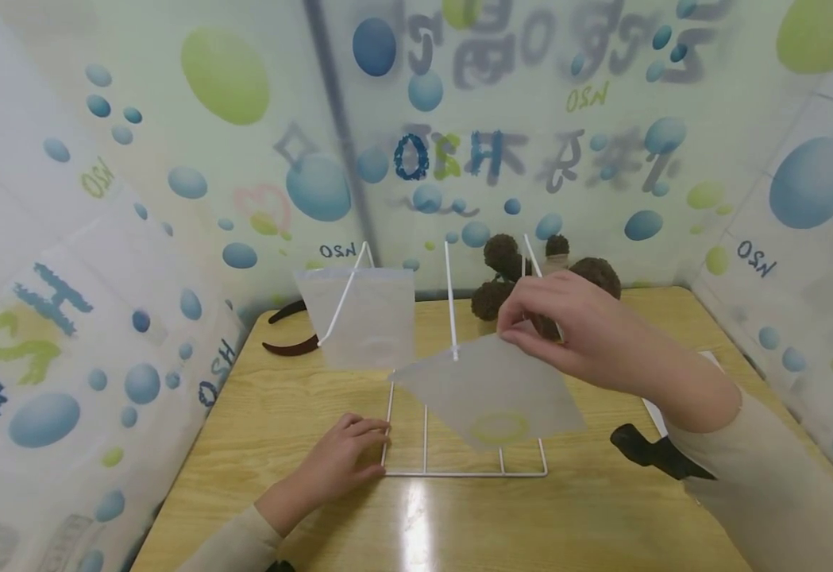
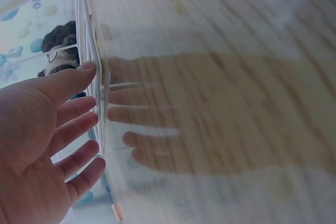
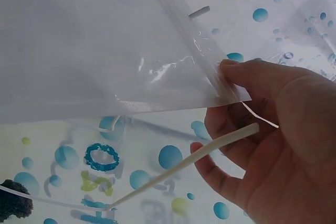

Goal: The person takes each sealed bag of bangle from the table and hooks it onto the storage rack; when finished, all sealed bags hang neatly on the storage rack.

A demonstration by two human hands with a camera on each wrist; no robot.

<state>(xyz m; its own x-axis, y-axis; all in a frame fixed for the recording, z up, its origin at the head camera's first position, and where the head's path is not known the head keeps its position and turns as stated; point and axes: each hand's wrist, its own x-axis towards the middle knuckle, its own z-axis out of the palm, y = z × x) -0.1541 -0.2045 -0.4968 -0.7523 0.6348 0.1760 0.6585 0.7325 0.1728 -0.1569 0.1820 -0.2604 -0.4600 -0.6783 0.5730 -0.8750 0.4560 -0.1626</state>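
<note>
My right hand [image 1: 566,330] pinches one top corner of a translucent zip bag [image 1: 487,389] between thumb and fingertips. The bag hangs tilted, its other top corner by the tip of a white prong [image 1: 450,294] of a wire rack [image 1: 466,475]. In the right wrist view, another white prong [image 3: 184,163] passes close to my curled lower fingers, below the bag [image 3: 105,51]. A second translucent bag [image 1: 369,322] hangs upright on the rack's left arm. My left hand [image 1: 333,465] lies by the rack's left base bar, fingers loosely spread, fingertips right at the wire [image 2: 90,24].
Dark brown fluffy balls [image 1: 491,300], part of a toy-like thing, stand behind the rack. Two dark curved pieces [image 1: 291,347] lie at back left. A black strap [image 1: 655,454] hangs by the right sleeve. Bubble-printed sheets [image 1: 244,159] enclose the wooden table [image 1: 280,413].
</note>
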